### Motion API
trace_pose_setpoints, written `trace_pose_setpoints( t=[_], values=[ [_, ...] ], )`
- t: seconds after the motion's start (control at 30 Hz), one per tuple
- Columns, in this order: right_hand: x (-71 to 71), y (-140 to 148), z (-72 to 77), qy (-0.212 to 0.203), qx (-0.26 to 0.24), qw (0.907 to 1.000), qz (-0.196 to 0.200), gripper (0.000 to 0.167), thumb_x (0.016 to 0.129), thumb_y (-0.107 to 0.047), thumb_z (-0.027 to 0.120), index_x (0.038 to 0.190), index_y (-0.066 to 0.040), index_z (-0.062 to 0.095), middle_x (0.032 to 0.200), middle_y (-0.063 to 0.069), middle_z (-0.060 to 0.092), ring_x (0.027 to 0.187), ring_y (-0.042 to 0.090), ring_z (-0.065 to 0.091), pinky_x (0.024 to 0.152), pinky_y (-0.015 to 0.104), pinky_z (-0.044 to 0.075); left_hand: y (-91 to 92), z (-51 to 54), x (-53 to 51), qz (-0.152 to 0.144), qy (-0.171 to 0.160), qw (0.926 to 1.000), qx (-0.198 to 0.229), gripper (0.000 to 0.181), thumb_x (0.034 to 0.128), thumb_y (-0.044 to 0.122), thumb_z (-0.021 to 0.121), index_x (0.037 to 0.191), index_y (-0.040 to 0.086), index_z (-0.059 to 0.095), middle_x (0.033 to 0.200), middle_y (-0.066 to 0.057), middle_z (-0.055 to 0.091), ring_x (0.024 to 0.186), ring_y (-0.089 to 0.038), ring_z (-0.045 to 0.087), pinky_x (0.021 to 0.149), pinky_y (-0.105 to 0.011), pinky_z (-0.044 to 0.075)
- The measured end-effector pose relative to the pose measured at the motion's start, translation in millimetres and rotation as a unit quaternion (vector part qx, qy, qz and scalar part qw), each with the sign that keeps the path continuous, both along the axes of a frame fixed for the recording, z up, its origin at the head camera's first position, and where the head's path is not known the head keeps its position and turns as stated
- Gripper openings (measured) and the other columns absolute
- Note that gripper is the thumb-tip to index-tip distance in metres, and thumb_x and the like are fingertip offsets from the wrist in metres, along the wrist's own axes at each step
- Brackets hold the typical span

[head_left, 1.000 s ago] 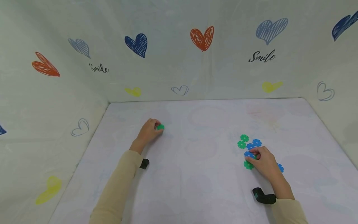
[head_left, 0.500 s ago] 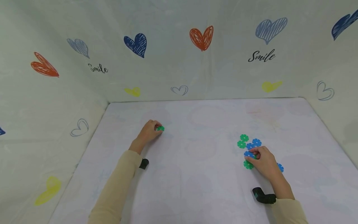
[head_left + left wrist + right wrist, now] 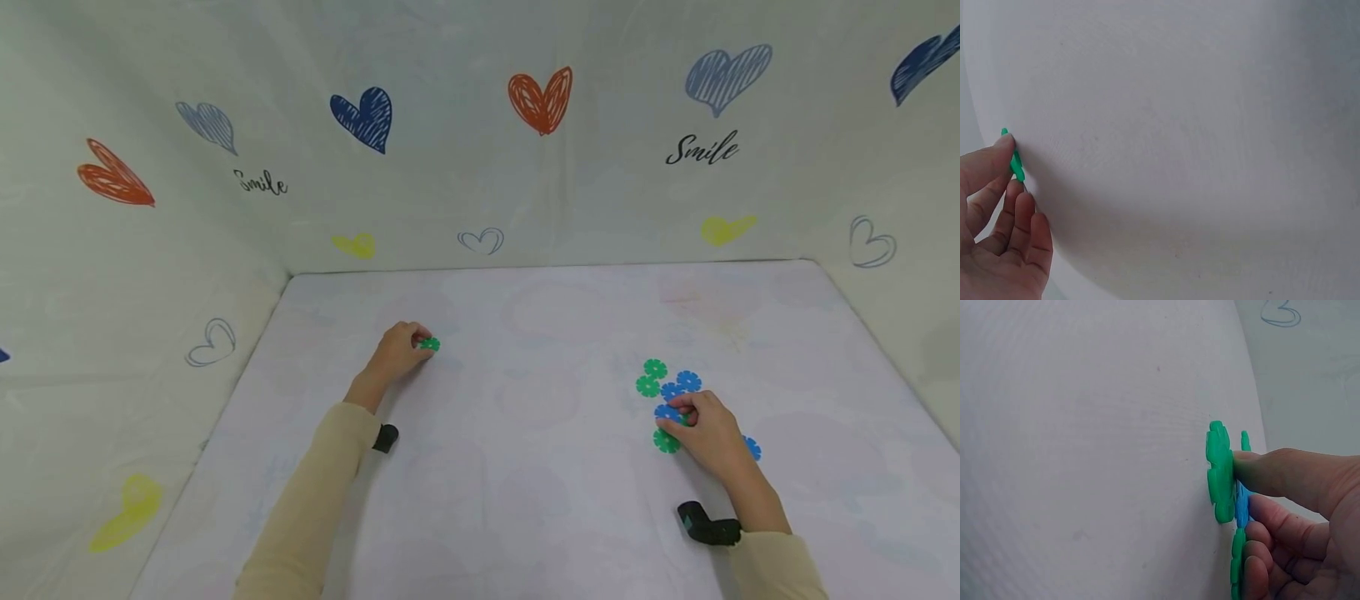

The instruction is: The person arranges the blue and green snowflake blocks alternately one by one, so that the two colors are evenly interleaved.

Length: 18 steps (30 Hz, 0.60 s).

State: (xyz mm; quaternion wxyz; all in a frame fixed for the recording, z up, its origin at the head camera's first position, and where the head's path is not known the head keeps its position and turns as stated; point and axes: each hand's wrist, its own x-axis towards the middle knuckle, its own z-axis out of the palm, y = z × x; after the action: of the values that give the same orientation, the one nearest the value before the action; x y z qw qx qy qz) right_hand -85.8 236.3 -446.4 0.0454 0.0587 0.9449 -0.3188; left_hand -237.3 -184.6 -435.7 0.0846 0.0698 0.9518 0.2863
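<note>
Presently, at the left of the table point(image 3: 525, 500), fingers of the left hand point(image 3: 398, 351) pinch a green disc point(image 3: 431, 343); at its right, the right hand point(image 3: 711, 435) pinches a blue disc point(image 3: 666, 412) among further discs point(image 3: 656, 368).

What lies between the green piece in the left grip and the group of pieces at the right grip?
In the head view, only bare white tabletop lies between that green piece and the blue and green group.

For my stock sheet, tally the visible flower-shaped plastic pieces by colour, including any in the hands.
Green flower-shaped plastic pieces: 5, one partly hidden by the right hand
Blue flower-shaped plastic pieces: 4
Total visible: 9
</note>
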Motion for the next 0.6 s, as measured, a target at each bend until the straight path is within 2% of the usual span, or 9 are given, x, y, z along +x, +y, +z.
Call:
trace_pose_setpoints(
  t=[0.3,0.6],
  values=[
    [0.6,-1.8,0.4,-0.008,0.006,1.0,-0.002,0.037,0.085,-0.016,0.064,0.11,0.01,0.054,0.101,0.021,0.049,0.087,0.028,0.047,0.072,0.036,0.044,3.0,1.4,-1.9,-0.001,0.002,0.9998,-0.02,0.027,0.0838,0.011,0.067,0.107,-0.001,0.061,0.101,-0.016,0.056,0.092,-0.026,0.053,0.084,-0.037,0.045],
    [0.9,-2.2,2.6,-0.005,0.013,0.9999,0.008,0.037,0.085,-0.018,0.064,0.108,0.01,0.055,0.1,0.02,0.049,0.086,0.026,0.047,0.069,0.033,0.044,4.1,4.0,-0.5,0.0,0.013,0.9996,-0.024,0.026,0.083,0.011,0.068,0.106,-0.002,0.063,0.099,-0.016,0.057,0.091,-0.026,0.054,0.083,-0.037,0.046]
  ],
)
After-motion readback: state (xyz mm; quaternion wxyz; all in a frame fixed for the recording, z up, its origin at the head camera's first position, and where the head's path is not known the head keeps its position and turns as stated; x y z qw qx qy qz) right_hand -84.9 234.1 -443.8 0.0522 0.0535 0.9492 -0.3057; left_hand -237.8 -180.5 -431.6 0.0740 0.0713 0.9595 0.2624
